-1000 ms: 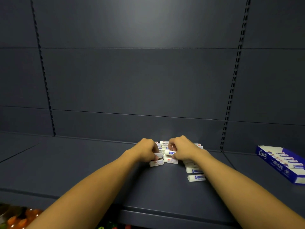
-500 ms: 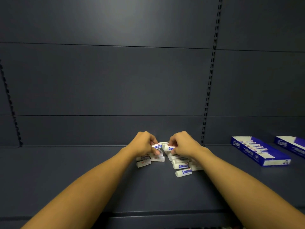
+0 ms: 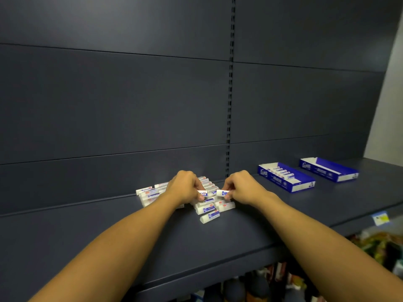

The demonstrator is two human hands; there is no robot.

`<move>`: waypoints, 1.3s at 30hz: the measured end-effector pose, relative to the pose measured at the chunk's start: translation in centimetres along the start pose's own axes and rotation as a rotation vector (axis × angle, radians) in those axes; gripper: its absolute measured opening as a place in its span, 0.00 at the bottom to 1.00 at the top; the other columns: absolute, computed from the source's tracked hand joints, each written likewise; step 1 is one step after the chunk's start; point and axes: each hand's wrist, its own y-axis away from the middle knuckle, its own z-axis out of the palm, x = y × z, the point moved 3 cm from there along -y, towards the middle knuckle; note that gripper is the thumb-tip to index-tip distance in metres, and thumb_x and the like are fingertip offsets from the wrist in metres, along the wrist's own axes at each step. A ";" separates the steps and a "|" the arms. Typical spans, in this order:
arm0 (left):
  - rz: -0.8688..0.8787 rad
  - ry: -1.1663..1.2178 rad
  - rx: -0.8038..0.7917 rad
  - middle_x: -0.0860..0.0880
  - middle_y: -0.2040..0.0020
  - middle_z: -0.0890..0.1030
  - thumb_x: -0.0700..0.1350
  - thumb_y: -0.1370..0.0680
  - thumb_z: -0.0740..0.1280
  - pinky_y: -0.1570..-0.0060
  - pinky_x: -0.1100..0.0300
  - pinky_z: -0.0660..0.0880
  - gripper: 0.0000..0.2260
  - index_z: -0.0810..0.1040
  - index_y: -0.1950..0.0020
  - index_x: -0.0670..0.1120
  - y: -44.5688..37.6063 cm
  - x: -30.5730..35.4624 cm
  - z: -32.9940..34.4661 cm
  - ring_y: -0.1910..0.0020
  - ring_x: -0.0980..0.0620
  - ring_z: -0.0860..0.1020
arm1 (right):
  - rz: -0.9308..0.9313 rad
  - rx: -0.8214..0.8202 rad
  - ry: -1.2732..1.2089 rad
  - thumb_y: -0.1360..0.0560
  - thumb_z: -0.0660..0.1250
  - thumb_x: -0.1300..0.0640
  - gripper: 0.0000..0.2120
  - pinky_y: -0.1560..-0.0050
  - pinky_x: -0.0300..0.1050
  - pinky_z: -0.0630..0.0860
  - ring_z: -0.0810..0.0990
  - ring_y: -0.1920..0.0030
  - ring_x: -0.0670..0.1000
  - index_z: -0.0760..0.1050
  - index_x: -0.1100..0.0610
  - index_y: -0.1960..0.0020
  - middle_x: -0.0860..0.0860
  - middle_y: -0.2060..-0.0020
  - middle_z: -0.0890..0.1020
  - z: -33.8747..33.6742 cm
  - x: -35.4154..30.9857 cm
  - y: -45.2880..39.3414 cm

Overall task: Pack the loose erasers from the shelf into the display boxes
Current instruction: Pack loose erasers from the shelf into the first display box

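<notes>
Loose erasers (image 3: 152, 194) sit in a heap on the shelf (image 3: 87, 236), back-centre, near the rear panel; the far-left ones lie in rough rows, long axes mostly left-right. Left hand (image 3: 185, 188) is curled over the middle of the heap, pinching one eraser (image 3: 202, 193) at its fingertips. More erasers spill toward the front edge, one stray (image 3: 209, 216) nearest the viewer, angled. Right hand (image 3: 242, 189) is also curled, pinching a second eraser (image 3: 222, 192) by its end, just beside the left hand's piece. Further right, well apart from the heap: a partly filled display box (image 3: 285, 177), long axis running diagonally back-left to front-right, then a second box (image 3: 329, 170) that looks unfilled. Boxes lie to the right, so the right hand is nearer for the drop-off; the left hand's piece would likely need a cross-reach or handover.
</notes>
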 end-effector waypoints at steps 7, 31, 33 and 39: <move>0.061 -0.046 -0.030 0.53 0.54 0.85 0.46 0.31 0.81 0.55 0.55 0.78 0.09 0.88 0.53 0.49 -1.1 4.2 2.1 0.54 0.52 0.81 | 0.089 0.058 0.104 0.28 0.75 0.58 0.06 0.50 0.50 0.81 0.82 0.54 0.50 0.85 0.54 0.51 0.50 0.54 0.84 -2.6 3.7 2.8; -0.042 -0.042 -0.002 0.44 0.48 0.85 0.42 0.28 0.78 0.44 0.51 0.80 0.10 0.87 0.47 0.45 -2.8 22.6 10.8 0.49 0.47 0.83 | 0.185 0.042 0.211 0.26 0.71 0.57 0.07 0.46 0.50 0.81 0.80 0.49 0.55 0.81 0.55 0.48 0.55 0.47 0.79 -11.1 21.5 11.7; -0.047 -0.047 -0.005 0.44 0.48 0.85 0.40 0.27 0.77 0.44 0.51 0.80 0.10 0.87 0.47 0.44 -2.9 23.8 11.6 0.49 0.47 0.83 | 0.173 0.026 0.211 0.26 0.72 0.57 0.08 0.46 0.49 0.81 0.80 0.49 0.54 0.81 0.55 0.47 0.55 0.47 0.79 -11.3 22.7 12.3; -0.022 -0.092 0.013 0.43 0.49 0.84 0.38 0.26 0.73 0.49 0.53 0.80 0.10 0.84 0.45 0.41 -3.7 26.8 13.7 0.51 0.47 0.82 | 0.176 0.019 0.218 0.27 0.71 0.59 0.05 0.47 0.51 0.81 0.81 0.51 0.55 0.82 0.55 0.51 0.54 0.50 0.81 -12.4 25.8 13.4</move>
